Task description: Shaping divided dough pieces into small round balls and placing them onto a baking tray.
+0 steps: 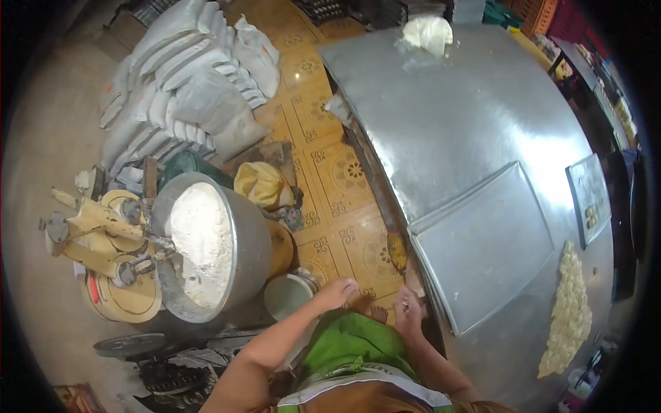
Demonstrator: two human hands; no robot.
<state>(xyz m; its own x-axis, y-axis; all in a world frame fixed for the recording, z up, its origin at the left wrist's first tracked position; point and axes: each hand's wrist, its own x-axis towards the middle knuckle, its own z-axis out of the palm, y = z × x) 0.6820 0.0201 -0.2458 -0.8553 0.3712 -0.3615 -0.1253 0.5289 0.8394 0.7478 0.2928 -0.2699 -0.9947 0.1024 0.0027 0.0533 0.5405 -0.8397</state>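
My left hand (335, 294) is over the tiled floor in front of my green apron (358, 341), its fingers loosely stretched toward the right. Nothing shows in it. My right hand (407, 308) is beside the near edge of the metal table (441, 117), fingers curled in, with no object visible between them. A stack of flat metal trays (489, 248) lies on the table close to that hand. To the left of my left hand stand a pale bucket (288, 297) and a mixer (110, 255) whose large metal bowl (251, 255) holds white flour (200, 227).
Stacked white sacks (193, 89) stand at the far left, with a yellow sack (261, 184) nearer. On the table are a white lump of dough (428, 36), a small tray (591, 199) and a flat strip of dough pieces (568, 313). Patterned floor tiles (337, 172) run between.
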